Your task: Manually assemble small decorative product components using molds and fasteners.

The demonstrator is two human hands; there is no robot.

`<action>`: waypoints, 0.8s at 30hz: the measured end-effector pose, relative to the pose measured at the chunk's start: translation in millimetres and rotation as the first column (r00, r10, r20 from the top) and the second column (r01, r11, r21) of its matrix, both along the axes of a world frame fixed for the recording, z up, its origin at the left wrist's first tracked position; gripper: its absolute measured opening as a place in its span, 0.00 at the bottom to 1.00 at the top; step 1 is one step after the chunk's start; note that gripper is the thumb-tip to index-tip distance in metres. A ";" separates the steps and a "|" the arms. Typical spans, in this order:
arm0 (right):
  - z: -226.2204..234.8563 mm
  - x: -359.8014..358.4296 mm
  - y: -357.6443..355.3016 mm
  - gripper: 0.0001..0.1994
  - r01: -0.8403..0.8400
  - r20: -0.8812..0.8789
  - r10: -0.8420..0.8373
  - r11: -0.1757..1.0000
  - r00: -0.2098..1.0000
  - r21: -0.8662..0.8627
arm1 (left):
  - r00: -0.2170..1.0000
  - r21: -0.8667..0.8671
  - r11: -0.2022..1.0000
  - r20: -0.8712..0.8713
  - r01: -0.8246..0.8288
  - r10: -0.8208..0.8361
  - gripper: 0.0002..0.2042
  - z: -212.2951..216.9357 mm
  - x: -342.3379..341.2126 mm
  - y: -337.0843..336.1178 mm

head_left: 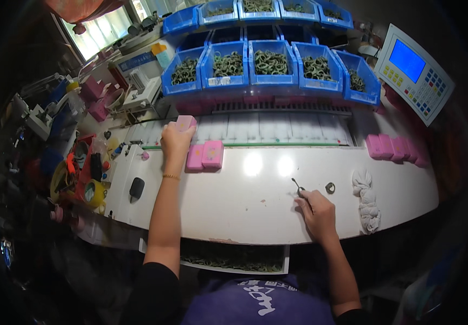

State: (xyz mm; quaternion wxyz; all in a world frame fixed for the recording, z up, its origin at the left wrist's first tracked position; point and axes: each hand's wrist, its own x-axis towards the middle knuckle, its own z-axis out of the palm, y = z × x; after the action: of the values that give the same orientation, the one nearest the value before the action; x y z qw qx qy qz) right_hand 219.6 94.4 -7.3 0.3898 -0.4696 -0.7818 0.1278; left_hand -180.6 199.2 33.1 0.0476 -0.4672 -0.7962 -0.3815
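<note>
My left hand (174,141) is closed around a pink block (185,122) at the near edge of the ruled white strip. Just nearer to me, two more pink blocks (212,154) stand side by side on the white tabletop (234,200). My right hand (317,212) rests low over the table's right half, its fingers pinching a small dark piece with a thin stem (297,185). The stem points away from me; the fingers hide part of the piece. A small dark green round piece (330,188) lies to the right of that hand.
Blue bins (274,78) of dark green curled pieces stand across the back. A control panel (407,62) leans at right, above a row of pink blocks (391,147). A twisted white cloth (366,200) lies at right. Below the table's front edge is an open drawer (287,260).
</note>
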 end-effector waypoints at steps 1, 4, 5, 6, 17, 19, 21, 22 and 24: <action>0.5 -0.2 0.4 0.08 -0.008 -0.022 0.008 1.000 1.000 -0.008 | 0.998 -0.111 0.992 -0.029 -0.061 0.058 0.28 -3.0 -2.4 15.7; 0.7 0.4 2.4 0.08 -0.022 -0.038 0.022 1.000 0.999 -0.007 | 0.990 -0.277 0.951 -0.041 -0.141 0.134 0.36 -13.6 -5.5 36.6; 0.3 0.9 2.3 0.07 -0.025 -0.055 0.024 1.000 0.998 -0.018 | 0.987 -0.201 0.968 -0.071 -0.153 0.141 0.37 -16.3 -3.9 33.5; -0.2 1.6 1.5 0.07 -0.022 -0.070 0.019 0.999 0.997 -0.032 | 0.984 -0.128 0.979 -0.102 -0.160 0.148 0.39 -18.4 1.1 26.2; 18.6 -10.8 -22.2 0.08 -0.216 -0.150 0.219 0.976 0.964 0.038 | 0.592 0.141 0.575 -0.157 0.806 -0.791 0.22 13.2 167.6 -145.7; 27.5 -7.8 -26.8 0.11 -0.233 -0.003 0.235 0.964 0.972 0.131 | 0.498 0.040 0.506 -0.260 0.862 -0.827 0.21 15.7 184.3 -143.8; 33.9 -3.8 -30.4 0.12 -0.233 0.018 0.233 0.960 0.972 0.156 | 0.464 0.035 0.477 -0.305 0.878 -0.832 0.18 17.3 190.6 -140.2; 36.0 -1.6 -32.0 0.12 -0.239 0.035 0.237 0.957 0.971 0.167 | 0.443 0.026 0.465 -0.354 0.885 -0.824 0.16 17.1 192.6 -138.9; 38.5 1.8 -34.6 0.13 -0.239 0.047 0.235 0.955 0.971 0.176 | 0.457 0.045 0.471 -0.343 0.881 -0.821 0.11 15.1 196.2 -140.1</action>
State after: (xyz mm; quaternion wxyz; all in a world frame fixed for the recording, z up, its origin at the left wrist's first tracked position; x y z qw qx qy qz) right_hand 221.4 59.8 31.2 0.4025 -0.3369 -0.8457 0.0963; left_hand 15.6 59.1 48.2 0.0092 -0.8432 -0.3910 -0.3689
